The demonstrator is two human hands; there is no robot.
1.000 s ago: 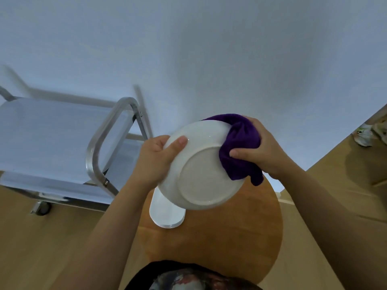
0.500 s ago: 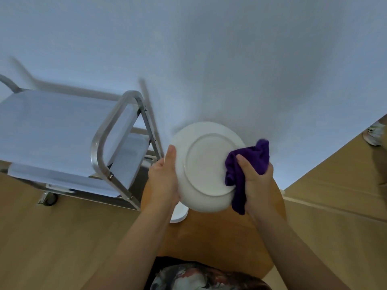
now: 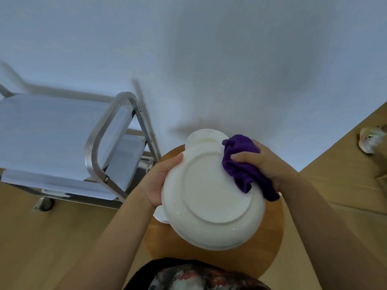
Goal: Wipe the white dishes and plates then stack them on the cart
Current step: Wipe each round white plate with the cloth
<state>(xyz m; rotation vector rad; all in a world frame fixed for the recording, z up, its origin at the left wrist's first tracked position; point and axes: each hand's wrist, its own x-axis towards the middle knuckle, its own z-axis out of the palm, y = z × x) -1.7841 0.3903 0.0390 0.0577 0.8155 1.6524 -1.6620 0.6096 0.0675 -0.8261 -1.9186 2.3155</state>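
A person stands over a round wooden table (image 3: 213, 256) and holds a white plate (image 3: 213, 197) above it, underside turned up toward them so the raised foot ring shows. The plate is tilted, its lower edge nearest the person's body.

The left hand (image 3: 159, 183) grips the plate's left rim, thumb lying over the top edge and the palm against the side; the fingers go behind the plate where I cannot see them. The right hand (image 3: 266, 164) is curled round a bunched purple cloth (image 3: 243, 170) and presses it onto the plate's upper right portion, with a tail of cloth hanging down past the plate's right rim.

Behind the plate, on the table's far side, part of another white dish (image 3: 206, 138) shows, its rim peeking above the held plate. A sliver of 1 more white dish (image 3: 161, 215) shows at the table's left side, just under the held plate's left edge and below the left hand.

To the left of the table stands a metal cart (image 3: 100, 147) with a tubular handle loop and 2 shelves in sight, a caster (image 3: 45, 205) at its lower corner on the wooden floor (image 3: 31, 237). The cart's near end is close beside the table. Well to the right of the table, a small pale object (image 3: 370, 141) lies on the floor by the wall, too blurred to make out.
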